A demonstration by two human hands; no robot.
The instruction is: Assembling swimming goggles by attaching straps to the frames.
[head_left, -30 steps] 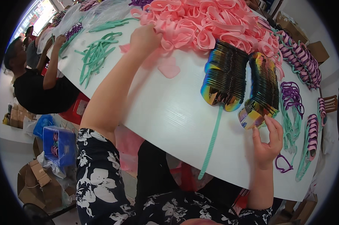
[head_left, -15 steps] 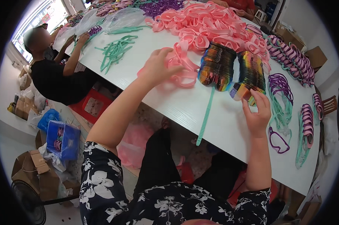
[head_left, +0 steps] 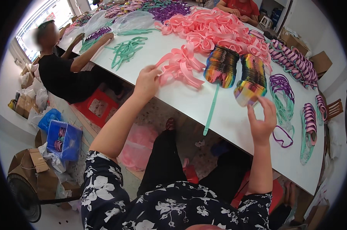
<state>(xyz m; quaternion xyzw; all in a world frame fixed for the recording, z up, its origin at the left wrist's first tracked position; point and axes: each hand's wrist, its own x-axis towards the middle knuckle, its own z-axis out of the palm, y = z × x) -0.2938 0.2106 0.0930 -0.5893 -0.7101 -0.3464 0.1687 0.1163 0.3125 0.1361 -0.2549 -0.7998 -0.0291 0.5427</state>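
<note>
My left hand [head_left: 147, 81] is closed at the fingertips on the edge of a soft pink goggle gasket [head_left: 165, 73], at the left side of a small pink cluster near the table's front edge. My right hand [head_left: 263, 119] pinches a shiny, mirror-coloured goggle lens [head_left: 245, 94] by its near right edge, slightly blurred. That lens is at the near end of the right stack of lenses [head_left: 254, 73]. A second lens stack [head_left: 222, 65] stands just left of it. A green ribbed strap [head_left: 212, 111] lies in front of the left stack, its end over the table edge.
A large heap of pink gaskets [head_left: 215, 27] covers the far middle. Green straps [head_left: 127, 50] lie at left. Purple frames with green straps [head_left: 282, 92], a single purple frame [head_left: 282, 137] and finished goggles [head_left: 309, 122] lie at right. Two people work around the white table [head_left: 235, 122].
My left hand drew back toward the table edge, now closed on a pink gasket. The lens in my right hand is more tilted and sits against the right stack's near end.
</note>
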